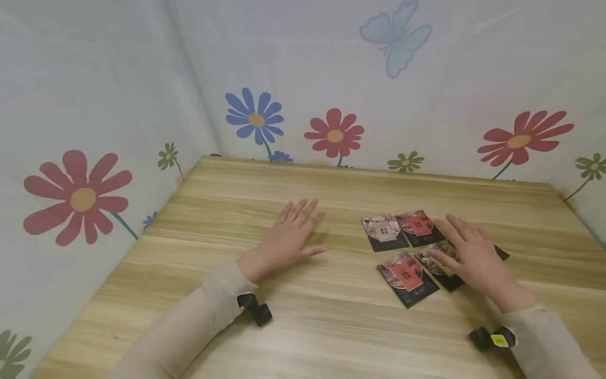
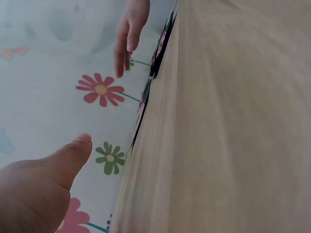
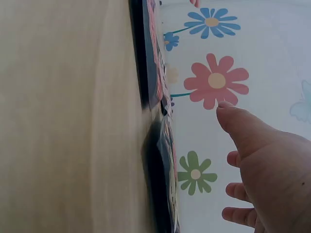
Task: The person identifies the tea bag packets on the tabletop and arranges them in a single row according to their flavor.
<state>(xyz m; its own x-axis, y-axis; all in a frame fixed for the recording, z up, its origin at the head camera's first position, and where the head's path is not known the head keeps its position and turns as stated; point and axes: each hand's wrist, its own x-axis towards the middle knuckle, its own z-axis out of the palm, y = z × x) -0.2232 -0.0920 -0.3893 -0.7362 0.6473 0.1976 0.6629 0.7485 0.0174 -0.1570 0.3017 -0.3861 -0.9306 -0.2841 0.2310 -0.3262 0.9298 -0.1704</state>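
two bare hands above a wood-grained surface (image 1: 331,337), with flat, dark-bordered packets lying right of its middle, nearer the right edge than the left. the pale pink packet (image 1: 384,234) and the upper red packet (image 1: 420,228) lie side by side, toward the far edge; the lower red packet (image 1: 408,279) and the olive-toned packet (image 1: 442,268) lie closer to the near edge, both at a slant. a dark packet corner (image 1: 503,254) shows beyond the right hand (image 1: 478,258), which hides the rest. that hand hovers over the packets, fingers extended and gripping nothing. the left hand (image 1: 288,239), fingers likewise spread and without a hold, is over the surface left of the packets, well apart from them. as judged from this layout, spreading out the packets is largely done, in two loose rows; straightening may be left. whether more packets lie beneath the right hand cannot be told.
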